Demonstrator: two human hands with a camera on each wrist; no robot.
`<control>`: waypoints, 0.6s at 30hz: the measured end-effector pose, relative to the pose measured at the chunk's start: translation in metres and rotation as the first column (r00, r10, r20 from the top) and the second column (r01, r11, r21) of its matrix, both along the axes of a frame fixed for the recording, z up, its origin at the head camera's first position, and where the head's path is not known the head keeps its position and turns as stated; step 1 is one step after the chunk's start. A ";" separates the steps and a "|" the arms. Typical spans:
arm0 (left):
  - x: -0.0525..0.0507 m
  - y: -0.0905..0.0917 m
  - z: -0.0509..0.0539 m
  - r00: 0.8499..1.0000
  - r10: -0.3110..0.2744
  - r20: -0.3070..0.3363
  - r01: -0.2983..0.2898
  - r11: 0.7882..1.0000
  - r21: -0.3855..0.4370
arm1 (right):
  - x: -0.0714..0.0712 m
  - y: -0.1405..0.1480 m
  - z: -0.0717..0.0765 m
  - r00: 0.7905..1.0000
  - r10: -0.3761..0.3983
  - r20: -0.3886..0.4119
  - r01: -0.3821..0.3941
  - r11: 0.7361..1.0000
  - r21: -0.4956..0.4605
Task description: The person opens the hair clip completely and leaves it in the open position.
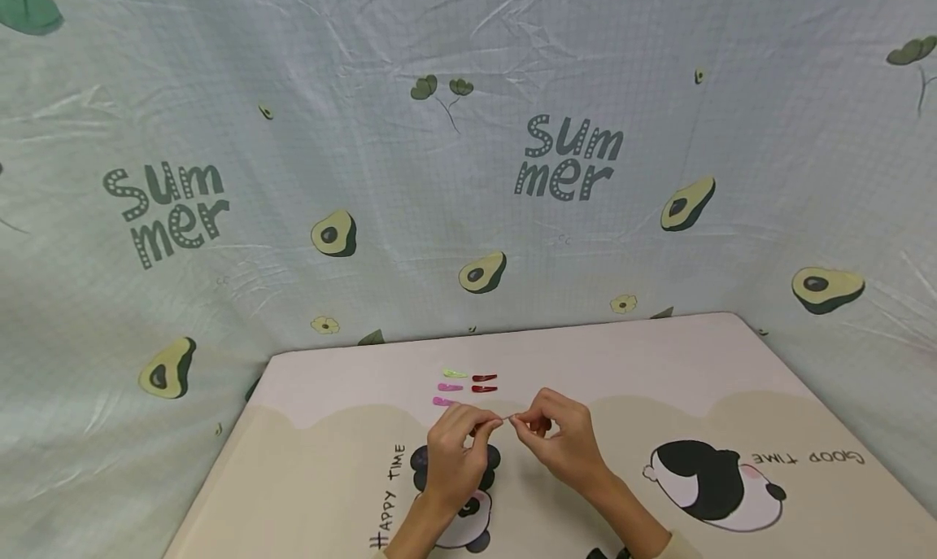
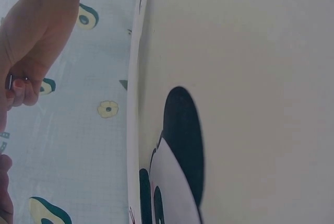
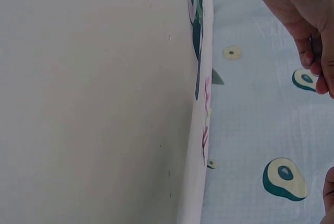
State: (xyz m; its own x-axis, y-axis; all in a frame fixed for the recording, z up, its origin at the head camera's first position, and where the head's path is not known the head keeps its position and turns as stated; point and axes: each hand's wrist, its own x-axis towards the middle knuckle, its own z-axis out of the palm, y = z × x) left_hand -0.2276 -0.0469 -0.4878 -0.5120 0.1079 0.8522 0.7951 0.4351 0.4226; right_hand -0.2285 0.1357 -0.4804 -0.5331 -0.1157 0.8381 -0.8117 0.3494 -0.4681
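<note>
In the head view, my left hand [image 1: 459, 453] and right hand [image 1: 564, 437] meet above the table, fingertips almost touching. Between them they pinch a small thin object [image 1: 507, 418], too small to identify. The left wrist view shows the right hand [image 2: 39, 36] with curled fingers and a dark, shiny bit beside them. Only the left hand's fingertips enter at that view's lower left edge. Just beyond the hands lie several snap hair clips: a yellow-green clip [image 1: 455, 373], two pink clips [image 1: 450, 387] and two red clips [image 1: 484, 389].
The table [image 1: 329, 453] has a pink and beige cover printed with pandas and lettering. Behind its far edge hangs a pale curtain [image 1: 410, 176] printed with avocados and words.
</note>
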 end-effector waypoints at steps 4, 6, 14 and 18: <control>0.001 0.000 -0.001 1.000 0.007 -0.008 -0.007 1.000 -0.005 | 0.002 0.000 0.000 1.000 0.003 -0.009 -0.003 1.000 -0.004; 0.000 0.001 -0.001 1.000 0.007 -0.013 -0.007 1.000 -0.004 | 0.002 0.000 0.000 1.000 0.006 -0.014 -0.006 1.000 -0.008; 0.000 0.001 0.000 1.000 0.010 -0.011 -0.010 1.000 -0.011 | 0.002 0.000 0.003 0.999 0.019 -0.030 -0.019 1.000 -0.006; 0.001 0.001 0.000 1.000 0.010 -0.006 -0.010 1.000 -0.010 | 0.003 0.000 0.004 0.999 0.016 -0.028 -0.017 1.000 -0.003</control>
